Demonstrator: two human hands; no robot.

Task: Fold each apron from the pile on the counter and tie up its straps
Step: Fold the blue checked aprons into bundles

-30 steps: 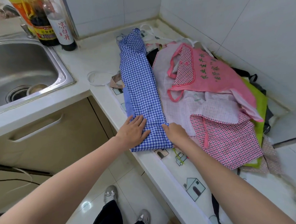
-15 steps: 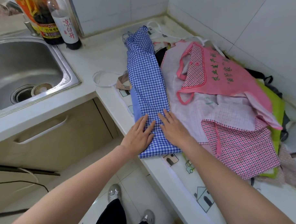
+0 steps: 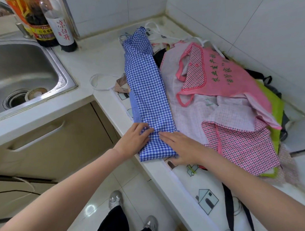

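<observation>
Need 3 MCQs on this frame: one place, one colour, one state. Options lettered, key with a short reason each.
1. Where does the blue checked apron lie?
A in the sink
B on the counter, left of the pile
C on the floor

2. What colour is the lettering on the pink apron?
A green
B black
C white

3. How are the left hand and right hand placed?
A both lifted away
B one holds a bottle
C both on the blue apron's near end

Key: 1 B, it stretches along the counter beside the heap; 2 A, green characters show; 3 C, both hands rest there.
</observation>
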